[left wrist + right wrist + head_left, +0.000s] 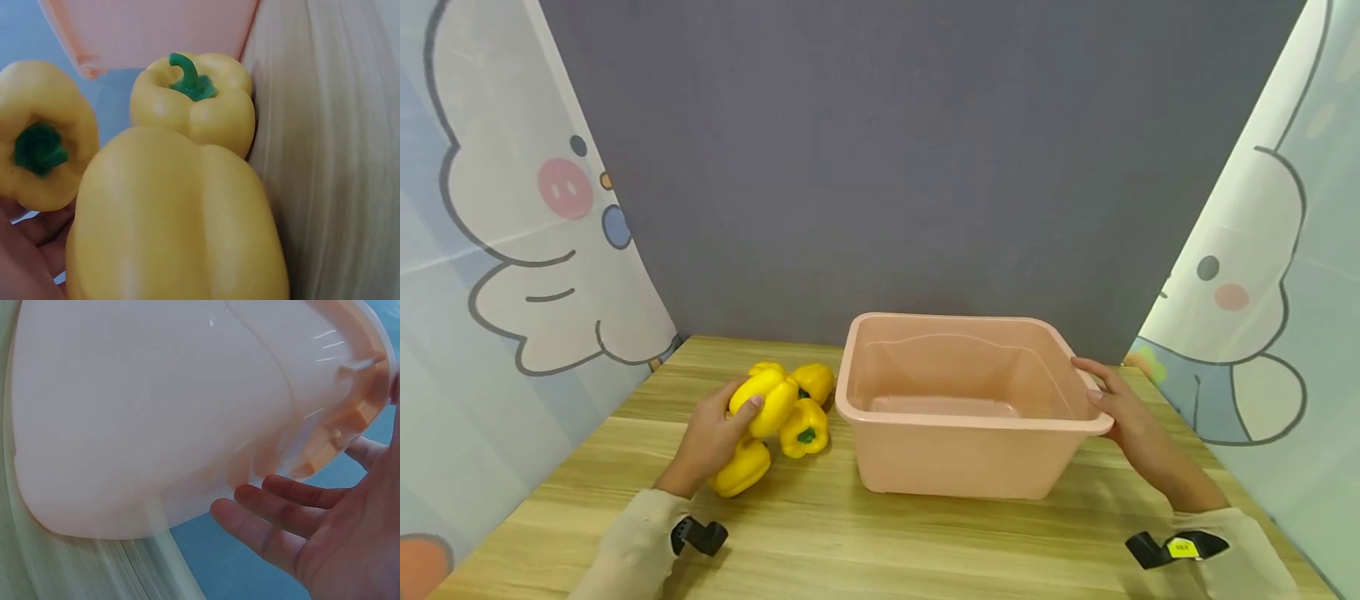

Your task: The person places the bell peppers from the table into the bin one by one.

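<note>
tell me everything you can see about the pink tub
The pink tub looks like smooth plastic: roughly rectangular, open-topped, with rounded corners, a wide rim and walls narrowing towards the base. It stands upright on the wood-grained table, to the right of the yellow peppers. Nothing shows in the visible part of its inside. The right hand holds its right-end rim.

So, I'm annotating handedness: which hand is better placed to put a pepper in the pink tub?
Likely the left hand: it holds a yellow pepper near the pink tub, while the right hand holds the tub's rim.
</note>
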The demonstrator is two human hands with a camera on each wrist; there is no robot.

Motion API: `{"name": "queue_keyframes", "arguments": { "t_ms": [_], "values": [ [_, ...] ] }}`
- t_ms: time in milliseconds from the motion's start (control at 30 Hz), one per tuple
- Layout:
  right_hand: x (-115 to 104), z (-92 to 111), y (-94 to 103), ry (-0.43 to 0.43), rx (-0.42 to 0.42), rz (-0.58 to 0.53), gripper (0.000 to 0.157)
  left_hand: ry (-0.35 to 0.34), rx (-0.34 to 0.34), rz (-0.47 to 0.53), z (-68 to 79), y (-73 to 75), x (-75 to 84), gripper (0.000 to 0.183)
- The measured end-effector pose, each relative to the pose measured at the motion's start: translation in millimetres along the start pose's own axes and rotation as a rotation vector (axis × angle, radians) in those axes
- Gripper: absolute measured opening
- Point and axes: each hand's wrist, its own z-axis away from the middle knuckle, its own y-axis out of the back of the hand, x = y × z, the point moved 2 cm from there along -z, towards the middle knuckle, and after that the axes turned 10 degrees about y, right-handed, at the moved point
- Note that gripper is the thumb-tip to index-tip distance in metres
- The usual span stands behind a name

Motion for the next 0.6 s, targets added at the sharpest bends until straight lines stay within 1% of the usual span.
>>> {"name": "queue_keyframes", "arguments": {
  "t_ms": [167,367,500,600],
  "values": [
    [0.3,0.4,-0.1,0.008,-0.035,0.002,0.053,0.077,-0.032,0.051,0.4,1.1,3.4,0.05],
    [-0.6,0.2,-0.8,0.03,-0.038,0.001,0.05,0.152,-0.073,0.165,-0.4,3.3,7.9,0.052],
    [0.3,0.6,-2.0,0.032,-0.023,0.012,0.049,0.188,-0.073,0.205,-1.8,3.6,8.4,0.056],
    [1.4,0.5,-2.7,0.03,-0.014,0.027,0.048,0.198,-0.063,0.205,-2.5,3.8,8.8,0.06]
  ]
}}
